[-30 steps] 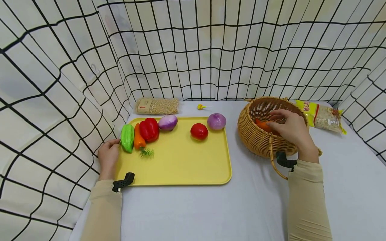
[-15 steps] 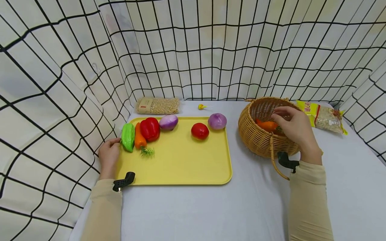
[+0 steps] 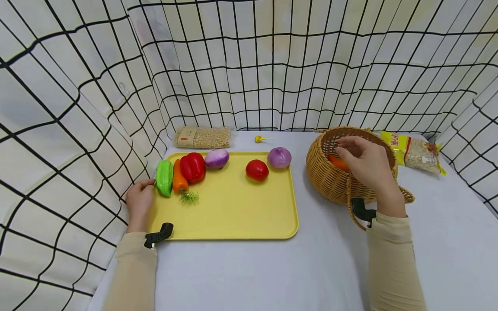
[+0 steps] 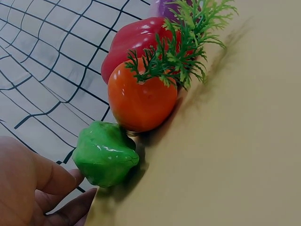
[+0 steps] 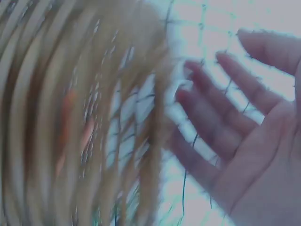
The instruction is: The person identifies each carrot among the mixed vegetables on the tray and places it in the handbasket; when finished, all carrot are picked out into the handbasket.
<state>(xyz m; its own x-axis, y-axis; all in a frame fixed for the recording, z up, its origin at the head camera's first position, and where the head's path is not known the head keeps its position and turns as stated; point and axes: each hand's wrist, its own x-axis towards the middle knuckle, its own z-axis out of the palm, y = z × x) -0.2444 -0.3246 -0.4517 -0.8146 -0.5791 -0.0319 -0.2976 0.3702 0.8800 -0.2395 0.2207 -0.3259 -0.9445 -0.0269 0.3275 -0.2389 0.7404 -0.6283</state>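
Note:
My left hand (image 3: 139, 201) grips the left rim of the yellow tray (image 3: 233, 216). In the left wrist view its fingertips lie close beside a green, ridged toy vegetable (image 4: 106, 154); whether they touch it is hard to tell. Next to that lie an orange toy carrot (image 4: 141, 96) with leafy green top and a red bell pepper (image 3: 192, 167). Over the wicker basket (image 3: 324, 181) hovers my right hand (image 3: 367, 166), its fingers loosely bent with nothing between them. Inside the basket an orange carrot (image 3: 338, 163) shows, partly covered by the hand and rim.
A purple-and-white eggplant (image 3: 216, 159), a tomato (image 3: 256, 170) and a purple onion (image 3: 279, 157) lie along the tray's far side. Behind are a bag of grain (image 3: 203, 137) and a small yellow item (image 3: 259, 138). Another bag (image 3: 416, 153) sits right of the basket. Black netting (image 3: 253, 77) surrounds the table.
My right hand has let go of the carrot in the basket, drawn back to the right, then moved left again above the basket. The left hand has stayed at the tray rim.

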